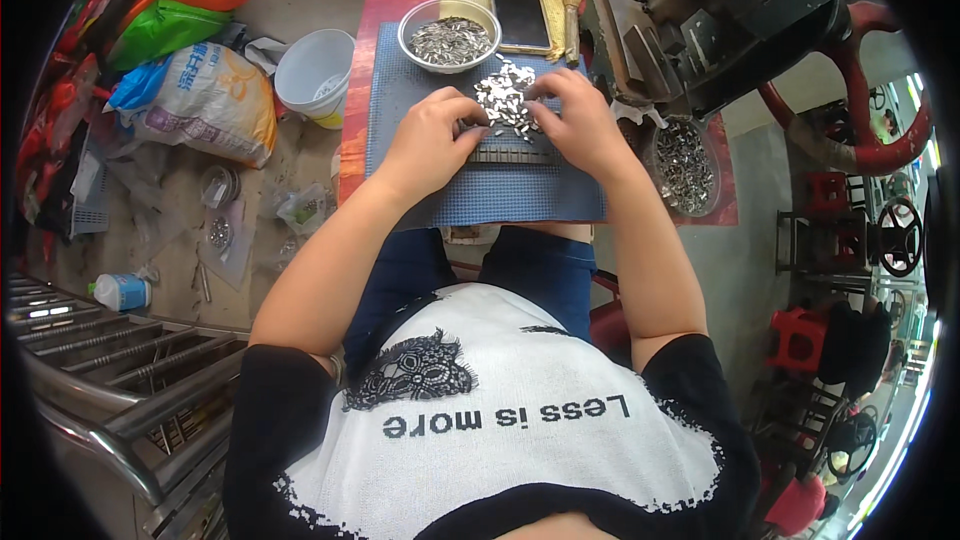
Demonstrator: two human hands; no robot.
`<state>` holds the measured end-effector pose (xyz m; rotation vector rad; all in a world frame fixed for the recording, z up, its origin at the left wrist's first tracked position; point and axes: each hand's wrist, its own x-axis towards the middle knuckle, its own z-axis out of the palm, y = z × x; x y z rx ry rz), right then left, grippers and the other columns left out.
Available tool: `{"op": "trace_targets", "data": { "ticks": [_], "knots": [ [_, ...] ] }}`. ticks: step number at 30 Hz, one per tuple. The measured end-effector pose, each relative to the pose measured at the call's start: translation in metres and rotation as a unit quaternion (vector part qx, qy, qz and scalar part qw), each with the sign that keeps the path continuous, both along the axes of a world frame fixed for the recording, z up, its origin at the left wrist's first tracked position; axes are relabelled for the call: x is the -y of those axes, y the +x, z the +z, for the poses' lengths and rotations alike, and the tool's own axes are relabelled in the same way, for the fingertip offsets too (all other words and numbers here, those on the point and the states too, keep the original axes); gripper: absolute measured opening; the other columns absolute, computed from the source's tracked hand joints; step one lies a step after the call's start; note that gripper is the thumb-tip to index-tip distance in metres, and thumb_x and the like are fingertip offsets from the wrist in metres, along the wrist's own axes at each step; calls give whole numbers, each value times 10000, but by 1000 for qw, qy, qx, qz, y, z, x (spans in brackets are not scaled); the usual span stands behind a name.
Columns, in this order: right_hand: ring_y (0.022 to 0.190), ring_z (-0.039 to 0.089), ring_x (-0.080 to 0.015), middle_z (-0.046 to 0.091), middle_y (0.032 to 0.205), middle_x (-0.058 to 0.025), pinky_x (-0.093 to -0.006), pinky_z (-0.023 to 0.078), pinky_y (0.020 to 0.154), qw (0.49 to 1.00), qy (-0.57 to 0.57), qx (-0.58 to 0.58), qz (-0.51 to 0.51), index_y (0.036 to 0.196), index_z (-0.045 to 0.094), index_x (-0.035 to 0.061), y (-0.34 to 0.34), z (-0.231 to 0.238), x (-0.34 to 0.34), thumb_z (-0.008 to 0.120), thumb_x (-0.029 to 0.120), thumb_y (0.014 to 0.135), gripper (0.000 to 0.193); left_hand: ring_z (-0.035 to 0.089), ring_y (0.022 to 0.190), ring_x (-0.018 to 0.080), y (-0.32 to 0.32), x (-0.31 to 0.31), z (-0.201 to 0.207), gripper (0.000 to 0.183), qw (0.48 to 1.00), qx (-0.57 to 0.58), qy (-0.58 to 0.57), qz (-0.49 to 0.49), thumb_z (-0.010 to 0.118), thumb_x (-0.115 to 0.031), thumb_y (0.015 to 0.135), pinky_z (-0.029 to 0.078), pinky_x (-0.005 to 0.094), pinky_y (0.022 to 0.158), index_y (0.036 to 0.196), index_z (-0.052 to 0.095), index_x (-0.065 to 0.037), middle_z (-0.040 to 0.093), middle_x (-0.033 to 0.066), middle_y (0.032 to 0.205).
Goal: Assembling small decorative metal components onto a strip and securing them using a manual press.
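Observation:
A loose pile of small shiny metal pieces (pixel 507 92) lies on a blue textured mat (pixel 440 198). My left hand (pixel 436 137) is at the pile's left edge, with fingers curled and thumb and fingertips drawn together. My right hand (pixel 580 120) reaches in from the right, its thumb and forefinger bent close together on the pile's edge. Anything pinched in either hand is too small to make out. Just below the pile, between my hands, lies a dark slotted metal bar (pixel 513 155). Beyond my left hand stands a clear bowl (pixel 449 67) filled with similar metal pieces.
A phone (pixel 520 12) and a brush (pixel 570 0) lie at the table's far edge. A dark machine (pixel 700 30) with a red handwheel stands right, above a tub of metal parts (pixel 685 170). A white bucket (pixel 315 70) and sacks (pixel 205 105) are left.

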<state>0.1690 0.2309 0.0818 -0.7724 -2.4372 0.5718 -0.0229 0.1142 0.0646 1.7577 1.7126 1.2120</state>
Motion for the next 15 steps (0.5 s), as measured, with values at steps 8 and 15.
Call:
{"op": "trace_targets", "data": {
  "ticks": [8,15],
  "knots": [
    [979,601,-291,632,1031,-115,-367,494,843,998,-46,39,30,962,650,6,34,7,24,680,56,839,136,633,961,320,10,-19,12,127,988,-113,-102,-20,739,-140,810,508,420,850,906,745,-57,628,132,990],
    [987,614,-298,641,1034,-124,-372,504,875,994,-29,84,64,955,654,-8,38,12,28,684,37,825,140,692,848,292,2,-9,16,129,996,28,-84,18,712,-91,826,536,367,768,935,711,-22,708,153,886]
  ]
}}
